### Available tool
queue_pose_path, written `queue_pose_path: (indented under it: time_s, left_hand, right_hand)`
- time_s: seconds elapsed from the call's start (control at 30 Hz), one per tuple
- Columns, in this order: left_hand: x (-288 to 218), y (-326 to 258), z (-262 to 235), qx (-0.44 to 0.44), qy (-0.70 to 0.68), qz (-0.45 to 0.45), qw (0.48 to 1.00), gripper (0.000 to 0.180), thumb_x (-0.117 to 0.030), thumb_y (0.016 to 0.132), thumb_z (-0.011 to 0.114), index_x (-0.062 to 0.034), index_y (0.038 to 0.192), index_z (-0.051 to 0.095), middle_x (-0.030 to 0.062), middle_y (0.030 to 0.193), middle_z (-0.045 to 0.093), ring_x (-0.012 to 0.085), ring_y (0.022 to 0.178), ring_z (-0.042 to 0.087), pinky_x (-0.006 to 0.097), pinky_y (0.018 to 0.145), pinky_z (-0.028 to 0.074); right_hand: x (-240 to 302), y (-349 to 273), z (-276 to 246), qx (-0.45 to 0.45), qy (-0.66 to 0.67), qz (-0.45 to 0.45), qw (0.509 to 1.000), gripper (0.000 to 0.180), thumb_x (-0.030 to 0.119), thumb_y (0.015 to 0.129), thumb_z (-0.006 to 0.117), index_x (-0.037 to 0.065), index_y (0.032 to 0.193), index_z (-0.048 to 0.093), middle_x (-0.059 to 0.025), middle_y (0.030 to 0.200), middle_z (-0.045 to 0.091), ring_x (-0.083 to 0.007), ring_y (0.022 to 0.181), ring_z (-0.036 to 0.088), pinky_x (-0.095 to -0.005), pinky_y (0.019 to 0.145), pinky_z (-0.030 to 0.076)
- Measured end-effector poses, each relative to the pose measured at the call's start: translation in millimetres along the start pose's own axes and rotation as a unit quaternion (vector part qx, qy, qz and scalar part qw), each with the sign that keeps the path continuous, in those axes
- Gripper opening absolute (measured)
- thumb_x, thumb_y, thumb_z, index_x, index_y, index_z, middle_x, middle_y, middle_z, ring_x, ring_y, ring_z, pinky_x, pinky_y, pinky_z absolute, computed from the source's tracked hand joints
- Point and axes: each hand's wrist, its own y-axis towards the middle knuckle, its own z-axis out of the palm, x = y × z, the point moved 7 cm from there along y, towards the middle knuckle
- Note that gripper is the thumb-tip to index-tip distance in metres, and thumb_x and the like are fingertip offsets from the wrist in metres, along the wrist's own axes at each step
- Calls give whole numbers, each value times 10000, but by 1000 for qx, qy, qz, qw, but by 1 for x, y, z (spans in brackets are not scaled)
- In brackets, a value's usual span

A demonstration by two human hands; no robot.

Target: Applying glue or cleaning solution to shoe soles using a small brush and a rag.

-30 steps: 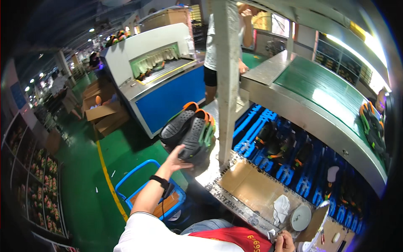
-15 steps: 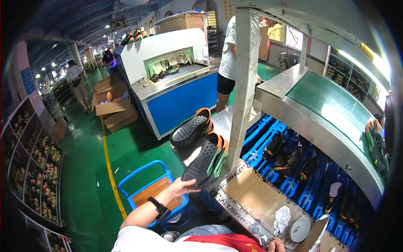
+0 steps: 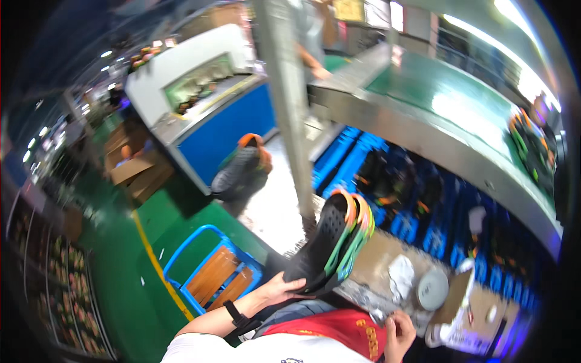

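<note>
Left hand (image 3: 279, 289) grips black shoe (image 3: 330, 242) over cardboard-topped bench (image 3: 375, 266); right hand (image 3: 399, 331) clenched at five o'clock; green floor (image 3: 121, 278) at nine

- Blue-framed stool (image 3: 213, 273) with wooden slats, on the green floor (image 3: 121, 284) at lower left.
- Yellow line (image 3: 154, 263) painted on the floor, just beside the stool.
- Grey post (image 3: 289, 103) rising from the workbench (image 3: 387, 266).
- A lone dark shoe with orange lining (image 3: 242, 169) left of the post, blurred.
- White and blue machine (image 3: 206, 103) behind that shoe.
- Green conveyor belt (image 3: 460, 103) at upper right, with bright shoes (image 3: 532, 145) near its far end.
- Blue crates (image 3: 417, 199) under the conveyor.
- Cardboard boxes (image 3: 136, 169) at left.
- Shelves of goods (image 3: 66, 284) along the left rim.
- Round grey lid (image 3: 433, 289) and crumpled white cloth (image 3: 400, 277) on the workbench.
</note>
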Motion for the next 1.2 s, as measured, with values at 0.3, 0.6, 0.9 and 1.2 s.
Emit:
queue_pose_path:
  time_s: [0.3,0.6,0.9,1.2]
  left_hand:
    - [33,87,74,61,30,-64,996,418,-88,916,610,18,1291,460,173,1268,548,308,1157,563,502,981,503]
    - [38,85,85,-15,77,-94,992,461,-120,894,640,-4,1297,451,143,1233,562,270,1153,550,472,943,512]
    - [-9,107,57,26,477,105,872,662,-209,752,734,27,1302,451,142,1156,568,205,1009,573,343,916,456]
    - [-27,84,115,185,-9,-165,969,565,-482,901,531,-48,1262,530,111,1128,643,308,1042,628,462,839,561]
  right_hand:
    - [-18,-11,-22,-62,27,54,996,55,-21,803,663,-36,854,650,-110,921,652,-115,692,609,-213,601,475]
    - [-31,-7,-9,-46,-7,9,999,49,1,825,633,-44,827,613,-120,893,626,-161,773,587,-257,672,455]
    - [-26,2,1,33,-48,26,998,115,33,918,596,-67,974,601,-96,947,613,-174,841,553,-283,775,467]
    - [-31,-1,-9,3,-26,63,998,184,70,924,610,-72,1040,609,-101,998,636,-172,855,565,-281,795,471]
